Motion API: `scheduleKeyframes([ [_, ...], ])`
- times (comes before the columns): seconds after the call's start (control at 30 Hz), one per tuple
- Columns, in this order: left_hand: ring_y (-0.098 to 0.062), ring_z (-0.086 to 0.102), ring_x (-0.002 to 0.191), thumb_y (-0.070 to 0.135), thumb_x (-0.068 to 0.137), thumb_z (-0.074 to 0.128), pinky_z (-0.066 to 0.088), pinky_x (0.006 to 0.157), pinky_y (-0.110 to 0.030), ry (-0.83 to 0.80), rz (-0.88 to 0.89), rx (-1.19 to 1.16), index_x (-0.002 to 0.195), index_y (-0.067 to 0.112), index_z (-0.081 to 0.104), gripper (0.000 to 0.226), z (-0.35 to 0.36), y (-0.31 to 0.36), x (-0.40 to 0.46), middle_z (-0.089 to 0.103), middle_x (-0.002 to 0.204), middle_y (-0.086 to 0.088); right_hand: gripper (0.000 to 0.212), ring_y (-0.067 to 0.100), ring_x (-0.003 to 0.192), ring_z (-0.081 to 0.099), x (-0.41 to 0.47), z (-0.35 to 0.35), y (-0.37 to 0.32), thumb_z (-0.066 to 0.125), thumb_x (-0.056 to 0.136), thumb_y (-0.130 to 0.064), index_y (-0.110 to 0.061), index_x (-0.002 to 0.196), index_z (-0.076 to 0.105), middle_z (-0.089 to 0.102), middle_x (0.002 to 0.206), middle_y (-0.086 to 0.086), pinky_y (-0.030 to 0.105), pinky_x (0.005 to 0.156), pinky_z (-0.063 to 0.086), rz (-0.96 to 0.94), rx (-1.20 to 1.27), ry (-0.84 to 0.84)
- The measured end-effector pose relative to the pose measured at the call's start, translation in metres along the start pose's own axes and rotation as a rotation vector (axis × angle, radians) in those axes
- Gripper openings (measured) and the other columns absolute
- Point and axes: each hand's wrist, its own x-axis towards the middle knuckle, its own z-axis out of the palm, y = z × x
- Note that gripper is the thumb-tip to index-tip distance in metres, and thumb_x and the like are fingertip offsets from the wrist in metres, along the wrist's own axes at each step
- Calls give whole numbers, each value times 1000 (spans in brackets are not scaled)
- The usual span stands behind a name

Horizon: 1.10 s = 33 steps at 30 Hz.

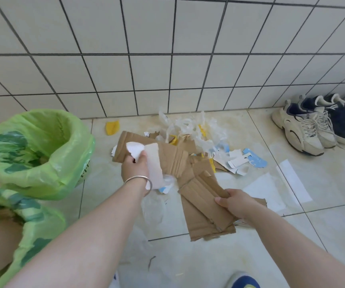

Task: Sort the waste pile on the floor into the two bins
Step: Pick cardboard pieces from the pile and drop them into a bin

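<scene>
Materials: mostly paper and plastic.
Cardboard matt brown, torn edges; bin liner thin glossy green plastic; floor and wall glazed tile.

In front of me rises a wall of pale square tiles with dark grout. It meets a floor of larger glossy cream tiles, faintly stained. To my right, cream sneakers and navy sneakers stand against the wall. Light is even and soft.
</scene>
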Motion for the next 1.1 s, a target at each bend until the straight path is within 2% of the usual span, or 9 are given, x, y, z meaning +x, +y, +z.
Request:
scheduleKeyframes([
  [0.13,-24,48,75,32,91,55,36,58,-24,-109,88,229,90,15,56,17,-36,6,5,52,71,3,34,30,105,62,-2,-3,-19,55,93,-26,-8,122,59,65,116,13,40,94,51,-13,23,114],
  [0.37,-24,45,77,35,94,47,30,53,-24,-98,189,404,88,16,45,21,-113,44,-15,48,77,-1,44,36,104,59,-38,-2,-112,54,93,-29,5,122,54,61,115,21,39,94,48,-104,-26,283],
  [0.5,-28,54,91,35,95,46,37,63,-26,-65,258,452,124,17,45,34,-174,72,-32,57,108,-9,48,35,112,57,-89,40,-171,55,92,-32,-1,128,52,60,122,19,41,97,47,-281,56,203],
  [0.6,-30,55,94,37,95,46,38,68,-29,5,283,487,126,12,44,40,-220,83,-39,58,114,-14,52,33,113,56,-127,87,-203,53,93,-37,-2,131,50,59,125,15,37,94,47,-380,66,115],
  [0.73,-33,49,120,38,95,45,34,78,-32,45,292,476,129,4,39,48,-272,82,-43,46,139,-17,46,22,100,55,-166,147,-225,51,94,-38,-8,128,50,59,117,5,27,80,44,-518,68,1],
  [0.8,-34,49,118,37,94,48,37,82,-34,85,296,424,126,3,39,47,-296,79,-43,47,137,-19,43,21,98,54,-179,178,-231,51,94,-38,-10,127,49,58,114,2,28,75,45,-555,40,-50],
  [0.87,-33,50,115,34,93,52,35,80,-32,131,297,368,126,6,39,46,-321,75,-38,50,132,-18,45,24,104,57,-185,207,-235,51,94,-39,-10,128,48,59,121,6,33,86,48,-561,53,-75],
  [1.0,-22,45,128,32,91,55,34,95,-28,151,346,293,145,25,21,64,-368,61,-27,42,145,-1,38,18,93,49,-195,261,-244,51,95,-31,-9,125,45,56,118,5,25,69,41,-604,54,-118],
  [1.1,-17,42,132,28,91,57,31,100,-26,177,277,166,149,27,11,74,-393,58,-22,41,145,0,31,20,99,53,-197,297,-250,57,92,-19,-9,119,46,57,121,8,34,86,46,-643,97,-129],
])
